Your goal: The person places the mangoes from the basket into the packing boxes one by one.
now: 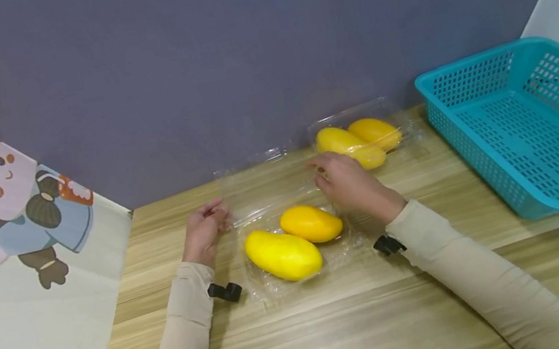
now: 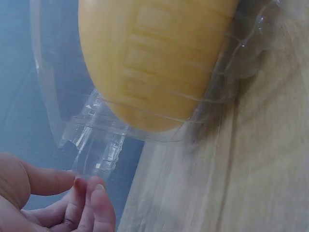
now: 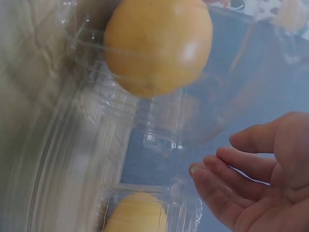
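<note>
A clear plastic clamshell box (image 1: 262,283) lies with its lid (image 1: 265,186) raised open toward the wall. Two yellow mangoes, one paler (image 1: 284,255) and one deeper yellow (image 1: 312,223), lie side by side in its base. At the lid's left edge, my left hand (image 1: 205,231) pinches the clear plastic between thumb and fingertips, as the left wrist view (image 2: 63,193) shows. My right hand (image 1: 348,181) is by the lid's right edge. In the right wrist view, its thumb (image 3: 256,137) stands apart from the loosely bent fingers, with nothing gripped between them.
Behind my right hand, a second clear clamshell box (image 1: 385,103) holds two mangoes (image 1: 374,133) against the grey-blue wall (image 1: 216,67). A turquoise plastic basket (image 1: 482,176) stands at the right of the wood-grain table (image 1: 309,344). A cartoon-printed sheet (image 1: 2,323) borders the left side.
</note>
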Tool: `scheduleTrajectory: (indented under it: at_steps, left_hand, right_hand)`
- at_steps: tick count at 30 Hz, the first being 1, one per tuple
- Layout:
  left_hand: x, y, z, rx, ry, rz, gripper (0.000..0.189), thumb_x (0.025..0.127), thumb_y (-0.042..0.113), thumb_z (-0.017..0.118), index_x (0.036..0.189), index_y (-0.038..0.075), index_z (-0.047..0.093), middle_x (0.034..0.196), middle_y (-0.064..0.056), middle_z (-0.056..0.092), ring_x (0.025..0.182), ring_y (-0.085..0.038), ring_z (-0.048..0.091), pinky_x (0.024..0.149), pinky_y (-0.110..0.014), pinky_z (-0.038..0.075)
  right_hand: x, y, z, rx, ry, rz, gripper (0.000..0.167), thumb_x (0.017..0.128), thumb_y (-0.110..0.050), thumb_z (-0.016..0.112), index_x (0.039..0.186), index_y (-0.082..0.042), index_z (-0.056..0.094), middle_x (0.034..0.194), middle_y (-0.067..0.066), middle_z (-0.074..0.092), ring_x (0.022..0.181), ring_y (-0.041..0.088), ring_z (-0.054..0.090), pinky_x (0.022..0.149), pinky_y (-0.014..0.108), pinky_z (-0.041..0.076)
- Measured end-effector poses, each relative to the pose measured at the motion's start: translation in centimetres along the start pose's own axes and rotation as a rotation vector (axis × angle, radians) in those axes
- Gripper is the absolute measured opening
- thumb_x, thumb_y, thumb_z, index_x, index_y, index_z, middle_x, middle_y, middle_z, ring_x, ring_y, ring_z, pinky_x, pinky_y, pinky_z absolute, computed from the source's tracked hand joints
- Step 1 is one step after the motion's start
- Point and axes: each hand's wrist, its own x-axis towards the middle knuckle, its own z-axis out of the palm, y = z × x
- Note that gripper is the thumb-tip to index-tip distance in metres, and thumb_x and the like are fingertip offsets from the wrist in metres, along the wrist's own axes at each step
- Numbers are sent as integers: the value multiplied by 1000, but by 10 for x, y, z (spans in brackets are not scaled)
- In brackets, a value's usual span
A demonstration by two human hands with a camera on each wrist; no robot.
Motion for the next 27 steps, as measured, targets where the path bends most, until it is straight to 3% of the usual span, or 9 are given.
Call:
scheduleTrajectory:
  at_steps: [9, 14, 27]
  left_hand:
    - [-10, 13, -4, 32, -1, 114, 37, 96, -6, 55, 131, 1, 47, 101, 1, 54, 84, -7, 58, 75, -20, 53]
    - [-18, 20, -6, 90, -33, 174, 28, 95, -8, 55, 115, 12, 50, 102, 3, 54, 92, -10, 57, 84, -25, 55]
    - [-30, 25, -10, 205, -51, 276, 20, 94, -4, 60, 106, 11, 53, 104, -4, 57, 94, -12, 60, 77, -20, 53]
  right_hand:
    - [4, 1, -7, 90, 40, 72, 45, 99, -14, 57, 142, -4, 51, 136, 16, 59, 112, 30, 65, 90, 45, 57]
    - [6, 4, -8, 134, 47, 112, 51, 99, -18, 59, 147, -6, 46, 143, 15, 54, 113, 29, 64, 90, 45, 57]
    - [7, 9, -8, 184, 30, 111, 53, 101, -23, 57, 150, -10, 41, 138, 12, 60, 117, 29, 63, 96, 48, 54]
